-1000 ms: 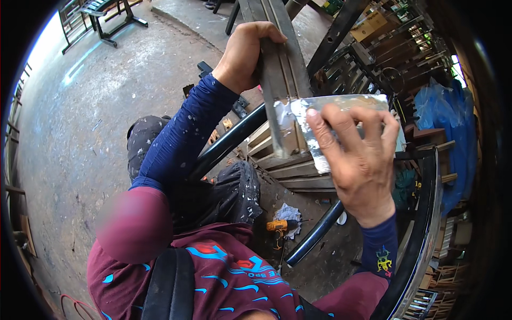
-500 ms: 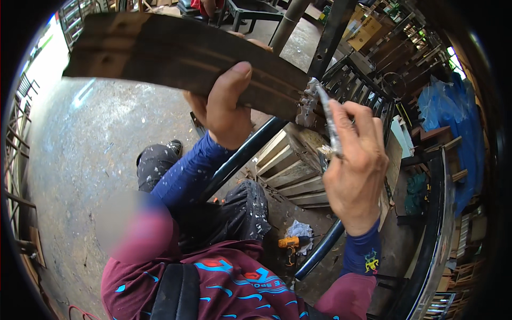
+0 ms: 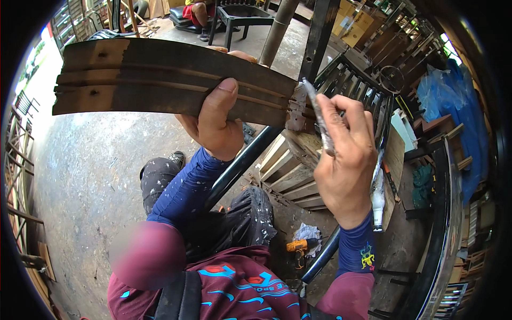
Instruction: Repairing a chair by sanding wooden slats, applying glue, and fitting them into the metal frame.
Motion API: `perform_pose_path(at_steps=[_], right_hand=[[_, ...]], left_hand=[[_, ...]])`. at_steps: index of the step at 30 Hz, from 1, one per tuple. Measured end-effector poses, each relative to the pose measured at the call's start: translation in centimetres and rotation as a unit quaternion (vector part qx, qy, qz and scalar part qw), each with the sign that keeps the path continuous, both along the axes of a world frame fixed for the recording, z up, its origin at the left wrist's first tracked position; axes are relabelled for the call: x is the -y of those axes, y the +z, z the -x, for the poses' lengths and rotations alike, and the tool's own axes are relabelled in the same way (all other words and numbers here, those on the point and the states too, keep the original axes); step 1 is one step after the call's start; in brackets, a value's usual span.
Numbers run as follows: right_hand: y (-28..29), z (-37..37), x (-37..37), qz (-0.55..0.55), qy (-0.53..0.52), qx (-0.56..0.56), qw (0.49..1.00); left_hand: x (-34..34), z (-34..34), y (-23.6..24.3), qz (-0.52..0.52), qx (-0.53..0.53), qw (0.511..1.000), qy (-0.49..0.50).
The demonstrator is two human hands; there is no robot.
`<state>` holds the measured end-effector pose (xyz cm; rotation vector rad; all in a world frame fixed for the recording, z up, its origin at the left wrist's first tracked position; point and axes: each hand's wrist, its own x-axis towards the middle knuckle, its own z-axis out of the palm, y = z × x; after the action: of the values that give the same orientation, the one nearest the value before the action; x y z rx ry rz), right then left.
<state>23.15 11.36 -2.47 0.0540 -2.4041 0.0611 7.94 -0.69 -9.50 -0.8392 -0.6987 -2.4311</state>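
A long, slightly curved dark brown wooden slat (image 3: 160, 77) with lengthwise grooves is held up in my left hand (image 3: 220, 120). Its thumb lies on the near face and the fingers wrap behind. Whitish paste (image 3: 296, 106) coats the slat's right end. In my right hand (image 3: 346, 160) is a thin, paste-smeared stick (image 3: 319, 117), pinched between thumb and fingers. The stick's tip points up beside that pasted end; whether it touches the wood I cannot tell.
Below the slat are a dark tube (image 3: 245, 162) and a slatted wooden piece (image 3: 298, 176). An orange drill (image 3: 300, 245) stands on the floor by a crumpled cloth (image 3: 308, 232). Right of my hand lies a white bottle (image 3: 378, 205). A person (image 3: 200, 13) sits far back.
The slat's left end has dropped and shifted left, so the slat is more level. My right hand has moved slightly left with the stick. The paste looks flatter, and the white bottle has come into view.
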Motion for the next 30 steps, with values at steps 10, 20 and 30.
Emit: perform_pose_path(at_steps=[10,20,30], right_hand=[[-0.8,-0.6,1.2,-0.017,0.024,0.065,0.997],[-2.0,-1.4,2.1,-0.019,-0.050,0.025,0.998],[-1.6,-0.8,2.0,0.031,0.019,0.040,0.999]], left_hand=[[0.3,2.2,-1.6,0.069,-0.145,0.961,0.223],[0.3,2.1,-1.2,-0.078,-0.021,0.996,-0.032],[-0.3,1.1,-0.7,-0.037,-0.112,0.993,0.002]])
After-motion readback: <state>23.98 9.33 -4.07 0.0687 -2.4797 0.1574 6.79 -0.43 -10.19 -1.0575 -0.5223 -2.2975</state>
